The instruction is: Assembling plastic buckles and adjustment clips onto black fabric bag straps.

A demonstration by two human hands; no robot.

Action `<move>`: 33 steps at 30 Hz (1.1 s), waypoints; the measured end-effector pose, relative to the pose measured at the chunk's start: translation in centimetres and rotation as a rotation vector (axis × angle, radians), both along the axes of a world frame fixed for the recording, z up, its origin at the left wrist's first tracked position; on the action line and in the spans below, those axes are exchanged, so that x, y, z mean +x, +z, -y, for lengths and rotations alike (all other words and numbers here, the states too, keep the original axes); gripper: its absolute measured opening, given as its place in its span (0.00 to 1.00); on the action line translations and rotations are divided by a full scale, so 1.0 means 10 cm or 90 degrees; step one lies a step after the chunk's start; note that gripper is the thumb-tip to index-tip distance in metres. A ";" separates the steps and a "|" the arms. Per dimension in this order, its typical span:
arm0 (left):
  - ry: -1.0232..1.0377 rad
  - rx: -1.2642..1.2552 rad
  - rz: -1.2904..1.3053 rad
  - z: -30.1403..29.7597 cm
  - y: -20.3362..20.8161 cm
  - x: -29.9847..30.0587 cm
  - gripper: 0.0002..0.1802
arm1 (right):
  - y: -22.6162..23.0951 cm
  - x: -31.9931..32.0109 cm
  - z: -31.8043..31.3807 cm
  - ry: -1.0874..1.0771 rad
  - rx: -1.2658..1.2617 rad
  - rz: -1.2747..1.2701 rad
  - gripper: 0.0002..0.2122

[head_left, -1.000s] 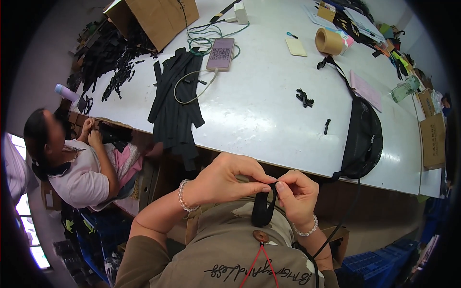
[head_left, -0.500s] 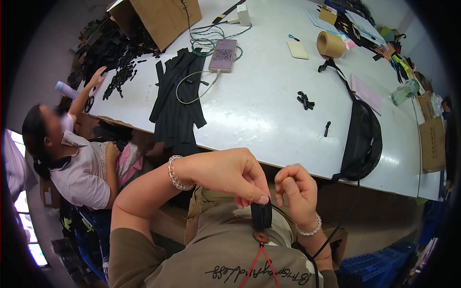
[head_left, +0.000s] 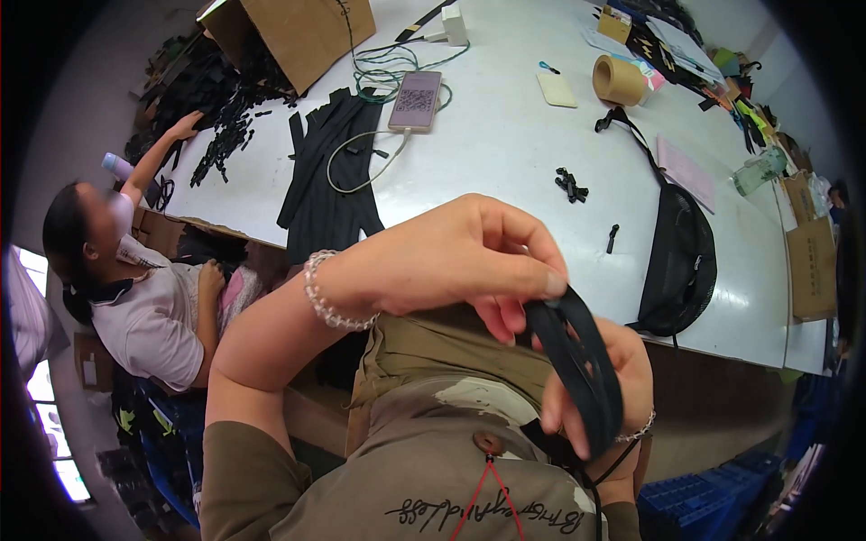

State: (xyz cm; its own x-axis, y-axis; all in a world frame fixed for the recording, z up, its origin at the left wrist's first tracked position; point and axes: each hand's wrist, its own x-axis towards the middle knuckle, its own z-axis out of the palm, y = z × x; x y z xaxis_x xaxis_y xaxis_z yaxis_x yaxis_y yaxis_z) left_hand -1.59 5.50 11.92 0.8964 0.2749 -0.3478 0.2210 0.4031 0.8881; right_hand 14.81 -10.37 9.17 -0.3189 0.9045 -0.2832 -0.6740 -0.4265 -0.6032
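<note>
My left hand (head_left: 469, 261) pinches one end of a black zipper tape (head_left: 577, 370) between thumb and fingers, in front of my body. The tape hangs down to the right in a narrow loop, with a gap along its middle. Behind it is my right hand (head_left: 627, 361), fingers curled round toward its lower part; the tape hides some of them. Beyond my hands on the white table (head_left: 487, 162) lie a small pile of black zipper pulls (head_left: 570, 185) and a single zipper pull (head_left: 612, 239).
Black strips (head_left: 329, 171) overhang the near edge beside a phone (head_left: 415, 101) on a cable. A black waist bag (head_left: 681, 257) lies right. A co-worker (head_left: 149, 288) sits left, reaching toward a heap of black pieces (head_left: 225, 135) by a cardboard box (head_left: 307, 41).
My left hand has moved up and right, bringing the black tape from near my chest out into a loop. My right hand has shifted right and lower, behind it.
</note>
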 end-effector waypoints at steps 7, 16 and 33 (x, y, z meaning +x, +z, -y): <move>0.051 0.182 -0.049 -0.21 -0.74 -0.05 0.07 | -1.05 0.01 -0.42 -0.111 0.243 0.304 0.16; 0.009 0.224 -0.077 -0.14 -0.82 -0.06 0.09 | -1.10 0.03 -0.50 -0.057 0.111 0.302 0.08; 0.070 -0.226 -0.034 0.10 -1.24 -0.21 0.11 | -0.96 -0.12 -0.31 -0.120 0.242 0.447 0.09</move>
